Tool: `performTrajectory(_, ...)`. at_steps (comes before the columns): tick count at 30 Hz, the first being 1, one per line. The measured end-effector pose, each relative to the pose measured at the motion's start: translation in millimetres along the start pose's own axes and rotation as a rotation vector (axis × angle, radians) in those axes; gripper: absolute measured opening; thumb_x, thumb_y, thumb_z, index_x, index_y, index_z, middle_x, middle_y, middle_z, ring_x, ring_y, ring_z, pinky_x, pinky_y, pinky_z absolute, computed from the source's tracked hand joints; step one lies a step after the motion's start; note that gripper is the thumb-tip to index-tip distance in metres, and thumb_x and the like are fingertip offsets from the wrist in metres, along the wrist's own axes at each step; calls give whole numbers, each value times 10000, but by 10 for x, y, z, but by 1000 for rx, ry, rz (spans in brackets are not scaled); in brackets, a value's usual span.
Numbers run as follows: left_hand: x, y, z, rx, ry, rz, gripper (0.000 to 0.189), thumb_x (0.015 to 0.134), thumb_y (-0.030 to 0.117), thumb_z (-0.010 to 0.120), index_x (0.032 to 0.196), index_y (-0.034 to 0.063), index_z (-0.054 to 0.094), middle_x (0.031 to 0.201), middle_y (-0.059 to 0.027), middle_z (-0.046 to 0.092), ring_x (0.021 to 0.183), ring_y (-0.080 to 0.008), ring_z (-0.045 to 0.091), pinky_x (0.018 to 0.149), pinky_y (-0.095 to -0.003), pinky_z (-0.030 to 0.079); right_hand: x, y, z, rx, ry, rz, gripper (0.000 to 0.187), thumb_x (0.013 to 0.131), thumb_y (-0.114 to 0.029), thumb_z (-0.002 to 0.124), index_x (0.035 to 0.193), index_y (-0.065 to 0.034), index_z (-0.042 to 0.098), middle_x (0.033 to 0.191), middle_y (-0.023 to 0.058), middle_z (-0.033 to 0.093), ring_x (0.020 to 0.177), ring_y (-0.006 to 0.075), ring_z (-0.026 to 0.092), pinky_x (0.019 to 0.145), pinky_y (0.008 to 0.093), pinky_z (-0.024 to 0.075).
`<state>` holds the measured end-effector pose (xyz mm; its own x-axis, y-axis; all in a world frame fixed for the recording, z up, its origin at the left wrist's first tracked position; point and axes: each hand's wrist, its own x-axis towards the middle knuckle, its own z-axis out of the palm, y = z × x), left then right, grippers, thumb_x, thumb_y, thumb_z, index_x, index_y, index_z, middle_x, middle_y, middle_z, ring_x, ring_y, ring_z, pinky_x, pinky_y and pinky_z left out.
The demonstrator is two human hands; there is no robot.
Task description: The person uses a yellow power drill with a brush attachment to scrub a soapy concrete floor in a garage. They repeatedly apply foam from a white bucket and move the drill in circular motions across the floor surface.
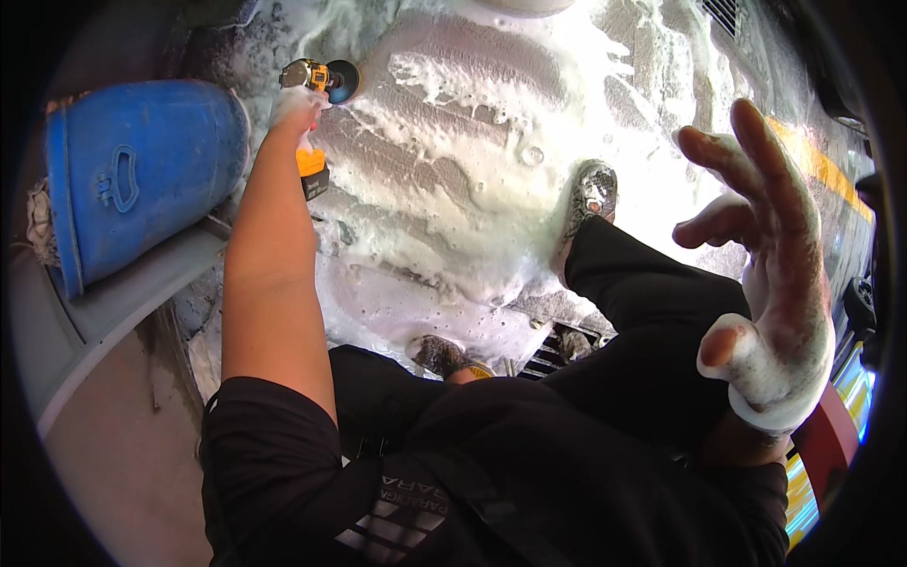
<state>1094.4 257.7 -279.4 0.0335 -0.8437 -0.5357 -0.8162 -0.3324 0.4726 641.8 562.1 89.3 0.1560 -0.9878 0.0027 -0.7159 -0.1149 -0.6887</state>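
My left hand (pixel 301 112), wet with suds, is closed around the grip of a yellow-and-black cordless drill (pixel 312 74). A round dark disc attachment (pixel 344 81) sits at the drill's nose, and its battery (pixel 315 182) hangs below my fist. The disc is over or against a foam-covered grey-brown floor surface (pixel 453 42); contact cannot be made out. Curved streaks run through the white foam (pixel 453 234). At the right my right hand (pixel 776 262) is raised, fingers spread, holding nothing. Thick suds coat its palm, thumb and wrist.
A blue plastic drum (pixel 152 163) with a side handle stands at the left beside a grey ledge (pixel 156 266). Drain grates lie near my feet (pixel 545 361) and at the upper right (pixel 723 14). A yellow floor stripe (pixel 822 166) runs along the right. My shoe (pixel 595 191) stands in foam.
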Motion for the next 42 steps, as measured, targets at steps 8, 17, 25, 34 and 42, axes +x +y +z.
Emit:
performTrajectory(8, -104, -127, -63, 23, 11, -2, 257, 930, 270, 781, 909, 14, 764, 674, -47, 644, 527, -157, 578, 467, -351, 438, -19, -74, -22, -52, -15, 52, 1343, 698, -918, 657, 1614, 16, 355, 1493, 267, 573, 1023, 230, 732, 828, 338, 584)
performTrajectory(17, -210, -343, -183, 7, 24, 8, 230, 903, 250, 775, 915, 20, 789, 658, -52, 658, 511, -163, 603, 483, -349, 465, -75, -124, 80, 4, 59, 47, 1322, 712, -905, 666, 1612, 12, 358, 1534, 288, 527, 1219, 310, 689, 828, 344, 584)
performTrajectory(25, -442, -633, -348, 78, 81, 7, 305, 895, 301, 783, 852, 0, 754, 660, -50, 640, 511, -146, 582, 479, -346, 434, -97, -178, 94, -50, 27, 57, 1324, 720, -919, 651, 1606, 23, 368, 1485, 277, 579, 979, 211, 717, 811, 328, 572)
performTrajectory(34, -539, -1129, -568, -136, 117, -147, 175, 906, 203, 750, 959, 46, 807, 671, -41, 624, 515, -150, 554, 490, -332, 452, -145, -259, 166, -22, 60, 86, 1291, 756, -905, 644, 1609, 22, 364, 1511, 284, 549, 1022, 234, 712, 811, 328, 565)
performTrajectory(42, -750, -1593, -689, -20, 89, -216, 169, 882, 162, 759, 1006, 57, 805, 706, -37, 638, 533, -153, 566, 490, -332, 458, -122, -225, 152, -123, 3, -24, 1205, 810, -874, 623, 1620, -19, 368, 1581, 285, 471, 1090, 265, 703, 803, 328, 562)
